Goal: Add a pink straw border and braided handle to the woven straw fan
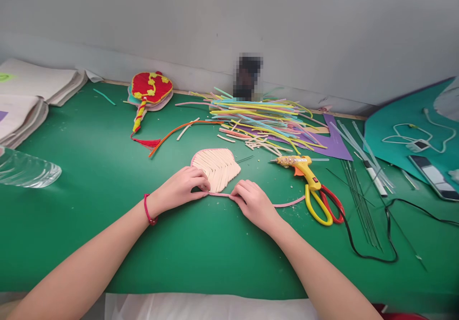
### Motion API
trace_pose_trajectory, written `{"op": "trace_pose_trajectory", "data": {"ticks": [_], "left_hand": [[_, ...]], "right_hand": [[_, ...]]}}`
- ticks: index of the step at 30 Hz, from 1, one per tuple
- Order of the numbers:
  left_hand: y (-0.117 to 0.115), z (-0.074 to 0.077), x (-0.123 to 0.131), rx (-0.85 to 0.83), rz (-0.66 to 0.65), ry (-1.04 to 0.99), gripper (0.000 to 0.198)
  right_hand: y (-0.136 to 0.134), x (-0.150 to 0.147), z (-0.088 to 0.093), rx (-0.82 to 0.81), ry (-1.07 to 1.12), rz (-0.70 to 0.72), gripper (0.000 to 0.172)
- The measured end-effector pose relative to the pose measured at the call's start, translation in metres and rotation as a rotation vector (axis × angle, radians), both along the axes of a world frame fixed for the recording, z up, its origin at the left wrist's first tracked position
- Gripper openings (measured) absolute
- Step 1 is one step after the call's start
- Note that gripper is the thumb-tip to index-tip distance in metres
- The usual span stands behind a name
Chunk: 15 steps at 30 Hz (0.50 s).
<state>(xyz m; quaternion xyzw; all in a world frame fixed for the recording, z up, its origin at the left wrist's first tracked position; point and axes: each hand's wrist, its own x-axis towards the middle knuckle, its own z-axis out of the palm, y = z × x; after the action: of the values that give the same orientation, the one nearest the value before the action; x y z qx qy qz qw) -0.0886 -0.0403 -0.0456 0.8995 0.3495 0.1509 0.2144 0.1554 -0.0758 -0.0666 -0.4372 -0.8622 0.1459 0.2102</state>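
Observation:
A leaf-shaped panel of cream strips (217, 167) lies flat on the green table, with pink edging along its top and left side. My left hand (184, 186) is closed at the panel's lower left edge, pinching a pink pipe cleaner (219, 195). Just to the right, my right hand (253, 203) pinches the same pipe cleaner between thumb and fingers. Between the two hands it runs straight; beyond my right hand its loose end curves towards the scissors. How firmly the pipe cleaner is joined to the panel is hidden by my left fingers.
A yellow glue gun (299, 166) and scissors (324, 208) lie to the right, with a black cord (358, 253). Behind are many coloured pipe cleaners (258, 114) and a red-and-yellow fan (152, 88). A clear bottle (28, 168) is at left, a phone (433, 176) at right.

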Motion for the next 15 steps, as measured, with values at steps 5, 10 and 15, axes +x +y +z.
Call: {"op": "trace_pose_trajectory", "data": {"ticks": [5,10,15], "left_hand": [[0.0006,0.0011,0.0,0.015,-0.008,-0.012,0.011],[0.0018,0.0006,-0.0005,0.018,-0.016,-0.019,0.013],[0.0022,0.0012,-0.0008,0.008,-0.022,-0.036,0.016]], "right_hand": [[0.0003,-0.0001,0.0003,0.009,-0.01,-0.002,0.018],[0.0007,0.0003,0.0021,-0.005,-0.001,-0.008,0.017],[0.0025,0.0051,0.0068,-0.047,0.033,-0.007,0.011]]}}
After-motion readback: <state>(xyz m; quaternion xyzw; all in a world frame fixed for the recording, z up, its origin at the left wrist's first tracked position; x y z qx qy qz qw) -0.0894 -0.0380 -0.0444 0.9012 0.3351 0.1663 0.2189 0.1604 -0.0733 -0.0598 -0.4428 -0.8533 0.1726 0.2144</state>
